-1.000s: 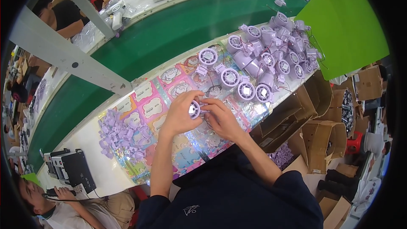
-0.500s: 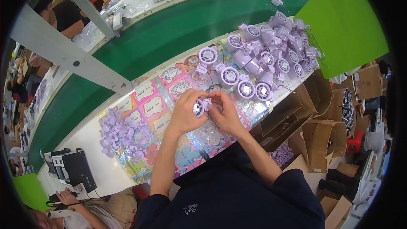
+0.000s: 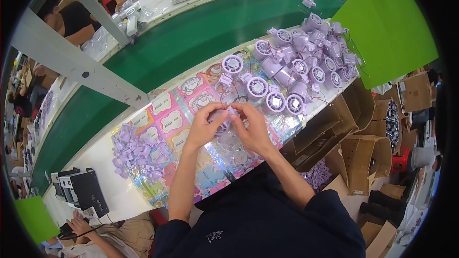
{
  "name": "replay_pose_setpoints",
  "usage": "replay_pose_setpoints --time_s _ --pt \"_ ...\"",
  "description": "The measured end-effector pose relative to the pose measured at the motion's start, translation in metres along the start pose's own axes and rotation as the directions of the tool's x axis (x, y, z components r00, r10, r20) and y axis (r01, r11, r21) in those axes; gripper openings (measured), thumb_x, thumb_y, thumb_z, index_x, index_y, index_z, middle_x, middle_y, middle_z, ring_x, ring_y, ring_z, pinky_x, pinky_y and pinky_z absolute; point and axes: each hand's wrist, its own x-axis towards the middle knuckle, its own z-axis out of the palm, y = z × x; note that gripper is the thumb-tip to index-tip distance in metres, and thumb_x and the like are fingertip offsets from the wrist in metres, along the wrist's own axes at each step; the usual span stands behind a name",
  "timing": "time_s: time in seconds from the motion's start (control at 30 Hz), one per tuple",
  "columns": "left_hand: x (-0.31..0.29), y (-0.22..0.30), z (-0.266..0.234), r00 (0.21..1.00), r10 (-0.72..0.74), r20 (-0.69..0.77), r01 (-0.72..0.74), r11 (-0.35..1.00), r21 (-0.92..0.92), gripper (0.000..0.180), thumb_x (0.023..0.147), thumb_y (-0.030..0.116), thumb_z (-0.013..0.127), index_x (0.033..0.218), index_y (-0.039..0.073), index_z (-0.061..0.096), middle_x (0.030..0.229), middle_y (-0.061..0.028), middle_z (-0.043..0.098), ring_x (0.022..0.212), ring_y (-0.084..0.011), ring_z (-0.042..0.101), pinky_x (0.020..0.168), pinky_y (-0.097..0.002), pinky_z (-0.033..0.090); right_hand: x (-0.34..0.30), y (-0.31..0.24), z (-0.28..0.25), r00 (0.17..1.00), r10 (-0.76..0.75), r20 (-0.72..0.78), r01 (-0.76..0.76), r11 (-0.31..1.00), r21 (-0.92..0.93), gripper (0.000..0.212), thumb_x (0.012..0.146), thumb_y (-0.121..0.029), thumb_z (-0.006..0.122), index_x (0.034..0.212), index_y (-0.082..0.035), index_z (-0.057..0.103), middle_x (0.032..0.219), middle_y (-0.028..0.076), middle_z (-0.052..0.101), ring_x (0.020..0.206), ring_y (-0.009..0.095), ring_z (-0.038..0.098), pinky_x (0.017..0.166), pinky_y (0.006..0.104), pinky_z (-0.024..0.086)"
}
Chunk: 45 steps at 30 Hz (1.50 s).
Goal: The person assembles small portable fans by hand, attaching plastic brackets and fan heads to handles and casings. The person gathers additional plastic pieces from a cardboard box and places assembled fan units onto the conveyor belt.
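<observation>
My left hand (image 3: pixel 205 125) is closed round a lilac round fan-like housing (image 3: pixel 220 120), partly hidden by the fingers. At the housing's upper right side, my right hand (image 3: pixel 252 128) pinches a small lilac plastic piece (image 3: pixel 232 111). The two hands meet over the colourful printed sheet (image 3: pixel 210 174) on the table. Beyond them, several like housings with wires lie in a heap (image 3: pixel 306 50), and a few single ones, such as a round housing (image 3: pixel 257 87), sit nearer my hands. Left of my hands is a pile of small lilac pieces (image 3: pixel 136 150).
A green conveyor belt (image 3: pixel 191 26) runs behind the table, with a grey metal post (image 3: pixel 81 62) at its edge. A black box-shaped device (image 3: pixel 86 193) stands at the left end, near another person's hands (image 3: pixel 79 224). Cardboard boxes (image 3: pixel 366 162) stand at right.
The housing has tilted in my hands, so its round face shows less. The small piece now points upward between my fingers. At lower left, the other person's hands have shifted.
</observation>
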Motion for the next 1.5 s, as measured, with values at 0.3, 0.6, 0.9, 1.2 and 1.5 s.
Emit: replay_pose_setpoints --time_s 0.3,0.6,0.9,1.2,1.5 --pt "0.003 -0.01 0.006 0.987 0.158 -0.04 -0.156 0.986 0.051 0.01 0.088 0.005 0.069 0.094 -0.003 0.066 0.094 -0.0072 0.063 0.087 -0.0151 0.06 0.078 -0.0274 0.046 -0.007 0.021 0.004 0.979 0.189 0.079 -0.203 0.835 0.511 0.029 0.095 -0.004 0.064 0.123 0.0 0.06 0.108 0.009 0.063 0.093 0.014 0.062 0.082 0.0292 0.052" --pt "0.003 -0.01 -0.001 0.989 0.148 0.025 -0.138 0.96 -0.242 0.006 0.082 -0.002 0.067 0.088 -0.005 0.065 0.098 -0.0089 0.063 0.09 -0.0161 0.06 0.081 -0.0287 0.047 -0.008 0.016 0.001 0.968 0.169 0.185 -0.236 0.861 0.451 0.031 0.092 -0.003 0.07 0.121 0.0 0.059 0.104 0.003 0.067 0.091 0.008 0.063 0.077 0.0229 0.051" --pt "-0.008 0.002 0.014 0.989 0.091 0.117 -0.039 0.921 -0.387 0.012 0.086 0.007 0.066 0.082 -0.004 0.063 0.092 -0.0079 0.06 0.084 -0.0142 0.055 0.078 -0.028 0.042 -0.02 0.003 -0.019 0.947 0.247 0.206 -0.32 0.771 0.55 0.026 0.087 -0.001 0.075 0.11 0.001 0.066 0.079 -0.004 0.064 0.066 0.0 0.052 0.057 0.0191 0.04" --pt "-0.011 -0.002 0.045 0.877 0.121 0.465 0.002 0.967 -0.256 0.025 0.093 0.018 0.065 0.098 -0.006 0.07 0.107 -0.0129 0.068 0.1 -0.0211 0.063 0.092 -0.0331 0.047 -0.081 -0.016 -0.081 0.918 0.308 0.25 -0.296 0.951 -0.084 0.032 0.089 -0.027 0.076 0.077 0.0 0.063 0.058 0.012 0.055 0.051 0.016 0.049 0.052 0.0323 0.04" --pt "-0.01 -0.024 0.044 0.929 0.03 0.37 -0.079 0.99 0.118 0.011 0.097 0.003 0.06 0.101 -0.002 0.07 0.103 -0.0073 0.067 0.089 -0.013 0.061 0.082 -0.0268 0.049 -0.288 0.052 -0.197 0.6 0.721 -0.346 -0.736 0.667 0.116 0.026 0.096 -0.019 0.066 0.081 0.001 0.063 0.064 0.0 0.054 0.063 0.007 0.049 0.056 0.0272 0.04"
